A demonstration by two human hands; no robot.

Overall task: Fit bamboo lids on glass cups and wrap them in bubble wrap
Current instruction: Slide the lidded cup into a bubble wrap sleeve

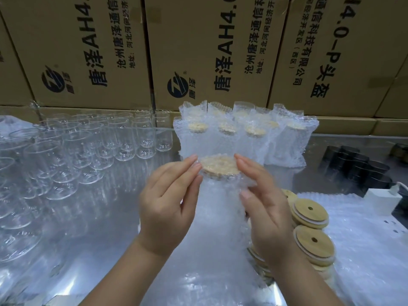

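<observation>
Right, nearest first: L hand [170,202] and R hand [265,204] sit low-centre w/ a cup [217,208] between them. The cup is already inside bubble wrap [220,235], w/ a bamboo lid [219,165] seated on top and showing tan through the film. L thumb and fingertips pinch the wrap at the lid's left rim. R forefinger lies along the right rim w/ the thumb pressing wrap on the near side. So both hands grasp the wrap and neither is slack. Can't tell if the cup base rests on the table [99,250] or hangs just above it, since wrap and glare hide that.

Step, imo: lid fitting is done for this one and wrapping is at its tail end, closing the top over the lid. Next move prob needs the loose wrap folded flat over the lid w/o tipping the cup, then a spot among the finished ones.

Just R of the hands are loose lids [309,217], stacked, each w/ a straw hole, beside a pile of wrap sheets [357,244]. Further L, bare glasses [99,140] stand in rows, no lids yet. Behind the cup, wrapped cups [254,133] stand close together. Far R are dark items [357,166], unclear what. At the back: cardboard boxes [198,51].
</observation>
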